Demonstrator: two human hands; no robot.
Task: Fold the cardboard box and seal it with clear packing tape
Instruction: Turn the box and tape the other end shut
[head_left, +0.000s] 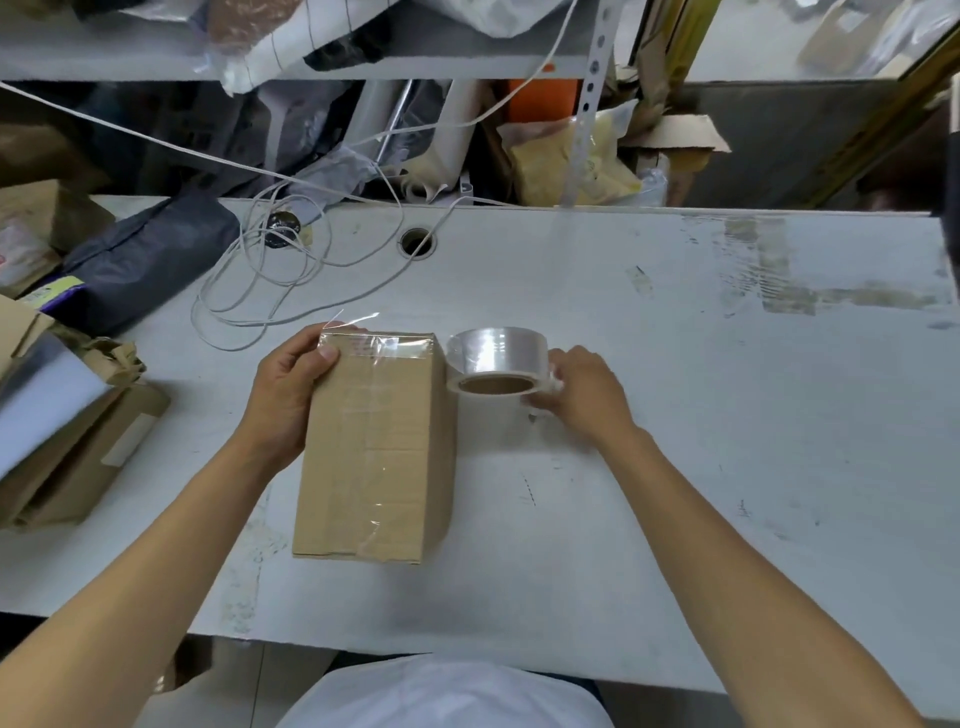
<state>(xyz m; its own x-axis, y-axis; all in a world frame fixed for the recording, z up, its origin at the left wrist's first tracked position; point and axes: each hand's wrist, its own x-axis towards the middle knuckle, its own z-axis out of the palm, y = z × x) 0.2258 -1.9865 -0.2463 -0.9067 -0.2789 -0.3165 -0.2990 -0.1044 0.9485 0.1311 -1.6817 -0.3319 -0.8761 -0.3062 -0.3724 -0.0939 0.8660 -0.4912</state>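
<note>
Scuffed white table (675, 322) under cluttered shelving. Closed cardboard box (379, 447) lies at table centre, long axis running away from person; clear tape strip down top seam, second strip across far edge with loose end sticking up. Left hand (288, 400) grips box's far-left corner, thumb pressed on top. Right hand (582, 395) holds clear packing tape roll (496, 361) just right of box's far end, touching it. White cable (270, 291) coiled beyond box. Flattened cardboard (67, 457) stacked at left edge.
</note>
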